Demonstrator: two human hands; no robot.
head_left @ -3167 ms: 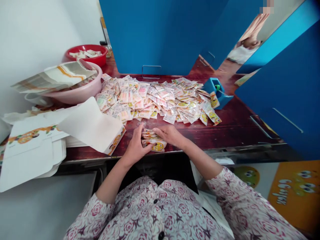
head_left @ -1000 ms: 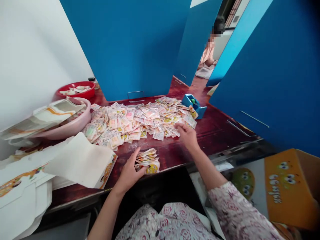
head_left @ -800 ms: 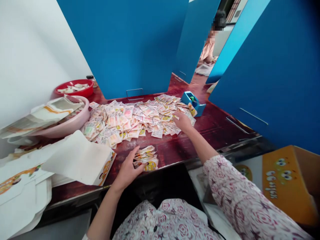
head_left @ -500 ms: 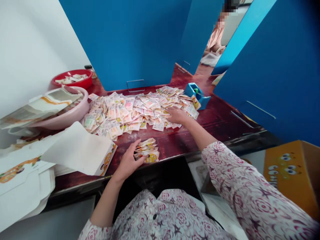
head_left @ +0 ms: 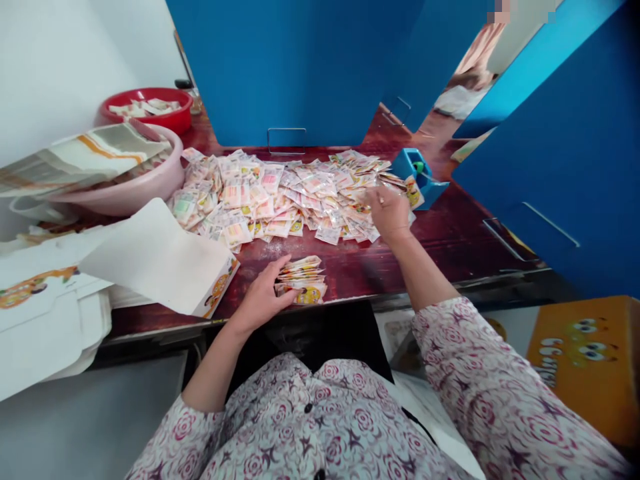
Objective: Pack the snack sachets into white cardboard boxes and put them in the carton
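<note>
A wide pile of small printed sachets [head_left: 280, 193] spreads across the dark red tabletop. At the table's front edge, my left hand [head_left: 265, 293] grips the left side of a row of sachets [head_left: 307, 283], thumb in front and fingers behind. The row stands packed together, with a yellow printed face showing at the front. Over the right end of the pile is my right hand [head_left: 390, 212], its fingers curled inward. Whatever lies between those fingertips is too small and blurred to name. Just beyond that hand stands a blue tape dispenser [head_left: 415, 177].
To the left are an open white carton [head_left: 160, 260], flattened cartons [head_left: 45, 327], a pink basin [head_left: 130, 183] and a red basin [head_left: 183, 120]. Blue partitions [head_left: 290, 73] border the table [head_left: 360, 273]. An orange box [head_left: 585, 360] sits low on the right; another person's sleeve [head_left: 477, 50] shows through a gap.
My right hand has moved right along the pile, and its fingers have curled from a flatter reach. My left hand stays at the sachet row. The whole view has shifted slightly.
</note>
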